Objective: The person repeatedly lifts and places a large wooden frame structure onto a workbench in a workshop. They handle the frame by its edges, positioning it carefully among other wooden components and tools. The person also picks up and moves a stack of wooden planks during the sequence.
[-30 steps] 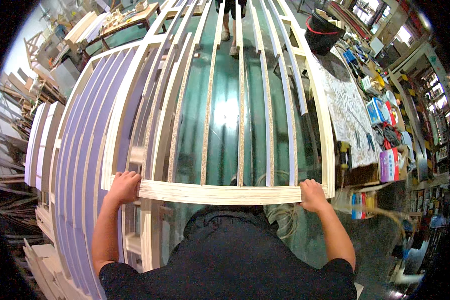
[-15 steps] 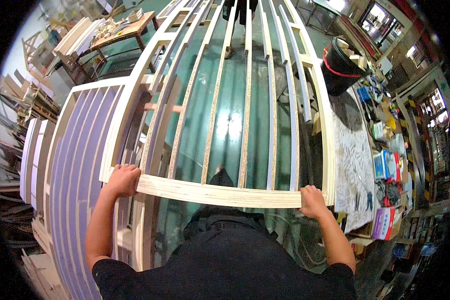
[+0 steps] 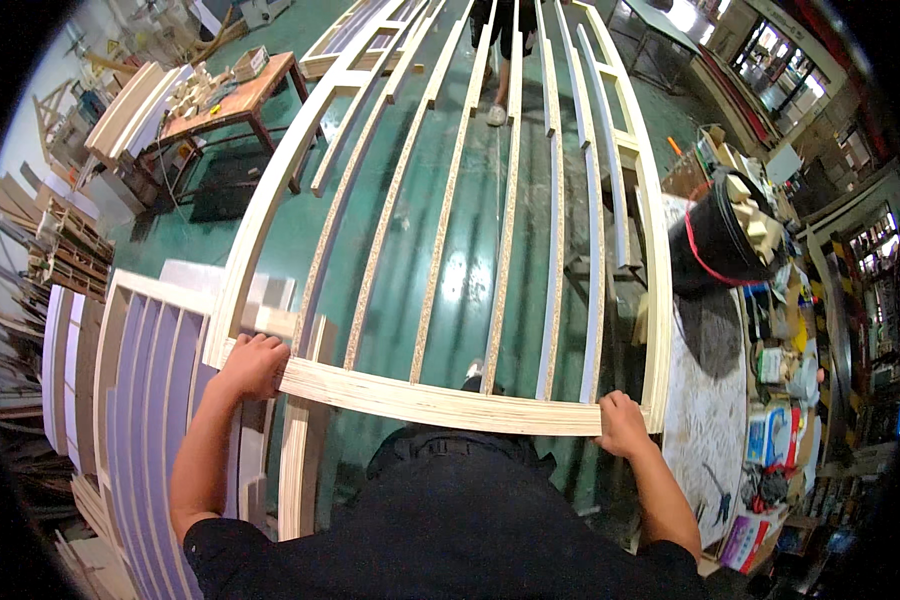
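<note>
A long pale wooden frame (image 3: 420,400) with several lengthwise slats stretches away from me above the floor. My left hand (image 3: 255,366) is closed over its near rail by the left corner. Close to the right corner, my right hand (image 3: 624,423) grips the same rail. The slats (image 3: 435,310) have speckled particle-board edges, some with lilac-grey sides. At the far end stands another person, of whom only dark shorts, legs and a shoe (image 3: 496,116) show; their hands are out of sight.
On the left lies a second slatted frame (image 3: 150,360), lilac inside. Behind it is a wooden table (image 3: 240,105) with offcuts. A black bucket (image 3: 715,245) of wood pieces and a bench (image 3: 710,420) with tools and boxes line the right. Green floor (image 3: 400,230) shows through the slats.
The held frame and I have moved away from the far end, so the left frame and the bucket now sit lower in view. Both hands keep their grip on the rail.
</note>
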Demonstrator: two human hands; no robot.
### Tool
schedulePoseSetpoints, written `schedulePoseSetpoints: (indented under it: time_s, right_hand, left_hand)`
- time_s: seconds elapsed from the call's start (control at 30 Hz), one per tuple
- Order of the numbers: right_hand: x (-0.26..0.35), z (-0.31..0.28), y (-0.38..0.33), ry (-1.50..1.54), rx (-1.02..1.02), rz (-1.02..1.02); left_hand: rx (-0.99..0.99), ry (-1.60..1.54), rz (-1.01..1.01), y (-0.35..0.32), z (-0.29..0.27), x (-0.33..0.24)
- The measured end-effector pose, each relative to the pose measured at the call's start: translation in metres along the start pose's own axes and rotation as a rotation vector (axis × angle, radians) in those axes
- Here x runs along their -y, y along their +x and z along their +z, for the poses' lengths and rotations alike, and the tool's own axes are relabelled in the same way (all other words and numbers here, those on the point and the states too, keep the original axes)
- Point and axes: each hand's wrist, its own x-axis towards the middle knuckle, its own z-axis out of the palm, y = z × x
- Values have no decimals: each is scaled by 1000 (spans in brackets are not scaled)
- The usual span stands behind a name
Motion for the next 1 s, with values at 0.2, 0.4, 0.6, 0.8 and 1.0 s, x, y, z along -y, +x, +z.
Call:
schedulePoseSetpoints:
  time_s: [0.2, 0.4, 0.6, 0.8, 1.0]
  right_hand:
    - [-40, -36, 115, 32, 20, -18]
    - [-90, -80, 264, 6, 83, 0]
    - [-120, -123, 413, -12, 165, 40]
    - [-126, -158, 568, -15, 97, 49]
    - [-136, -217, 725, -18, 42, 44]
  left_hand:
    - [22, 15, -51, 114, -33, 35]
    - [7, 6, -25, 249, -101, 77]
    - [49, 1, -5, 384, -141, 139]
    - [11, -30, 7, 521, -178, 241]
    - [33, -73, -5, 645, -236, 322]
